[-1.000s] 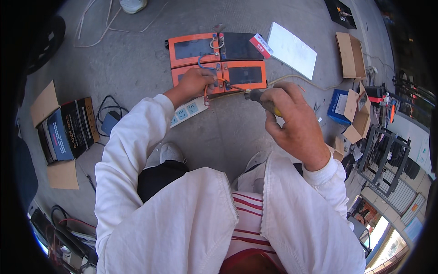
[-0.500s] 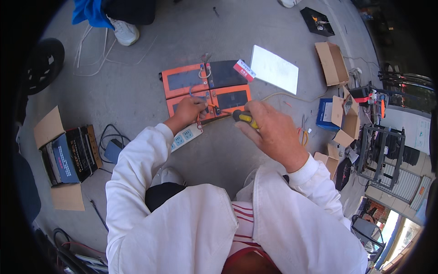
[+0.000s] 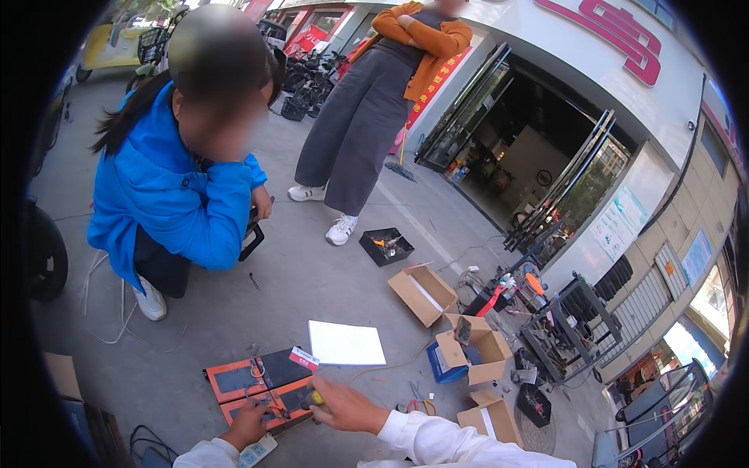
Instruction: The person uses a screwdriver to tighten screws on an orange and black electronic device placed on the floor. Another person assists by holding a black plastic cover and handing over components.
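Low in the frame, four orange-and-black batteries [image 3: 234,382] lie together on the ground, with cable loops on their terminals. My left hand [image 3: 248,421] is closed on a cable at the near batteries, beside a white power strip [image 3: 257,451]. My right hand [image 3: 346,404] grips a screwdriver [image 3: 314,398] with a yellow and black handle at the batteries' right; its tip is hard to make out. A red and white label [image 3: 303,357] lies at the back of the batteries, and a white board [image 3: 346,343] lies just behind.
A person in blue [image 3: 160,203] squats ahead-left; another in orange [image 3: 433,39] stands behind with arms crossed. Cardboard boxes [image 3: 421,292], a black tray [image 3: 386,246], pliers [image 3: 421,402], a metal cart [image 3: 566,335] and loose cords are to the right and around me. A shop doorway [image 3: 523,148] stands beyond.
My view has tilted up from my hands, bringing both people and the shop into sight; the batteries and hands appear lower in frame. My hands still grip the cable and screwdriver.
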The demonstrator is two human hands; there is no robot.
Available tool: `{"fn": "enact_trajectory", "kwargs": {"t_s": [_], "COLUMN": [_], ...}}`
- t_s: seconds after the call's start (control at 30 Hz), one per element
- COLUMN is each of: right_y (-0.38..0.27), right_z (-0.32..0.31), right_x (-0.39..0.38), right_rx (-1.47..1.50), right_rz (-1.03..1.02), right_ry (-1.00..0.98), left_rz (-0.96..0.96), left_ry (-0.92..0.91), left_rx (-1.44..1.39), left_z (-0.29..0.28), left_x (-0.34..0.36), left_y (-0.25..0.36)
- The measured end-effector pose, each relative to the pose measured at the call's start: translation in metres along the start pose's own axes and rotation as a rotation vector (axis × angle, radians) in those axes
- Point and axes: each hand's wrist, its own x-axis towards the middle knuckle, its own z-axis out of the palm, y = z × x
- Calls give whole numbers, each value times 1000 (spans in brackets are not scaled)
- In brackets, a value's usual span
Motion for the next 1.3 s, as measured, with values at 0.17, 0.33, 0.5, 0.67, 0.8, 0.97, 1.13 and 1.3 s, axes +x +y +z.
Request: {"fn": "enact_trajectory", "kwargs": {"t_s": [0.17, 0.33, 0.5, 0.67, 0.8, 0.97, 1.13, 1.3], "right_y": [10, 6, 15, 5, 9, 16, 12, 14], "right_z": [-2, -6, -6, 4, -1, -1, 0, 4], "right_x": [-8, 9, -11, -5, -3, -2, -1, -1], "right_rx": [-16, -104, -44, -195, -196, -111, -115, -61], "right_rz": [-14, 20, -58, -14, 187, -111, 3, -139], "right_ry": [-55, -22, 72, 19, -33, 48, 10, 57], "left_rz": [208, 252, 174, 216, 274, 355, 449, 477], "left_ry": [-91, -166, -315, -246, -265, -256, -240, -188], "left_rx": [159, 256, 349, 439, 454, 492, 489, 448], "left_z": [-8, -19, -14, -24, -18, -9, -10, -11], "left_x": [-4, -12, -10, -26, -17, -12, -10, -8], "left_y": [3, 1, -3, 5, 3, -9, -8, -7]}}
